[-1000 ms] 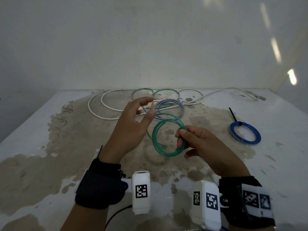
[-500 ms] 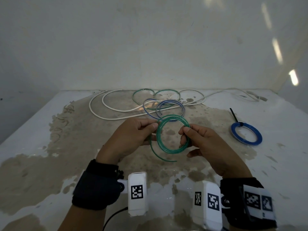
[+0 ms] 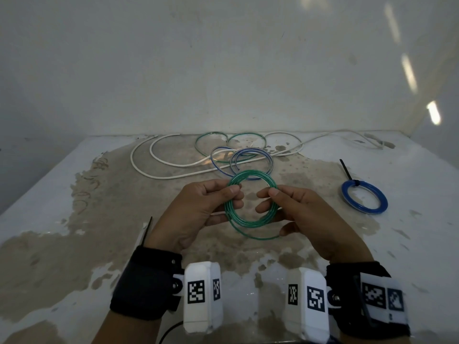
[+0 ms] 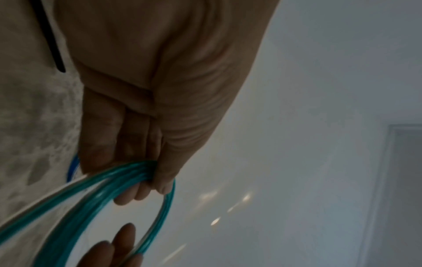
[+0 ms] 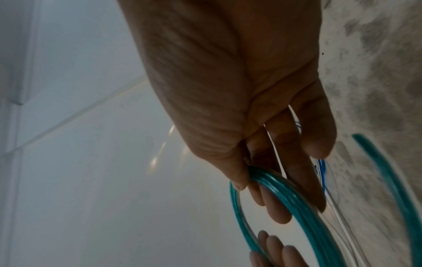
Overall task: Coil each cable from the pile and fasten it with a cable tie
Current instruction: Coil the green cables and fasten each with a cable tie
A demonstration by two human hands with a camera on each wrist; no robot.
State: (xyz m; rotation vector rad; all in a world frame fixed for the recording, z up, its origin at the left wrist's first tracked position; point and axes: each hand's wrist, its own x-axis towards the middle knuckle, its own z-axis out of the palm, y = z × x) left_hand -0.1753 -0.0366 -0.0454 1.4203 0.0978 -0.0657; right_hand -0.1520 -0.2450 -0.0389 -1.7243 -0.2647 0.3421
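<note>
stained white table [image 3: 74, 244], loose cables [image 3: 173, 167], tied blue coil [image 3: 363, 201]

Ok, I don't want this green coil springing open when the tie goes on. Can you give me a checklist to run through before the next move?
1. Left hand pinches the green coil on its left side: ok.
2. Right hand pinches its right side: ok.
3. All loops gathered: not ok, one loose tail hangs below the coil.
4. Spare cable tie within reach: ok, it lies on the table beside the left wrist.
5. Coil clear of the pile: ok, held nearer than it.
6. Blue coil already tied and apart: ok.
</note>
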